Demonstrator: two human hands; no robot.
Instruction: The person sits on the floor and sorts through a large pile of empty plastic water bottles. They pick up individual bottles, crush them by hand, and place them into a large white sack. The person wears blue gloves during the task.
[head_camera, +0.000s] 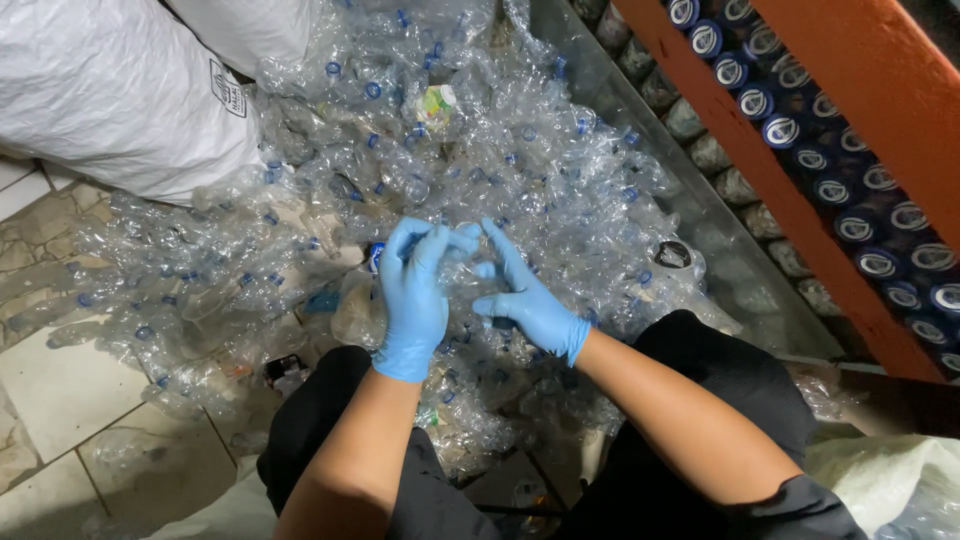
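Both my hands wear blue gloves and meet over a heap of crushed clear plastic bottles (480, 160) with blue caps. My left hand (415, 295) grips one clear bottle (462, 268) from the left. My right hand (525, 295) holds the same bottle from the right, fingers stretched toward its end. The bottle sits just above the pile, between my knees in dark trousers.
A large white sack (110, 95) stands at the upper left. Tiled floor (60, 390) shows at the lower left. An orange beam (800, 190) runs diagonally at the right, with rows of blue-capped bottles (840, 190) behind it. Another white bag (890, 470) lies at the lower right.
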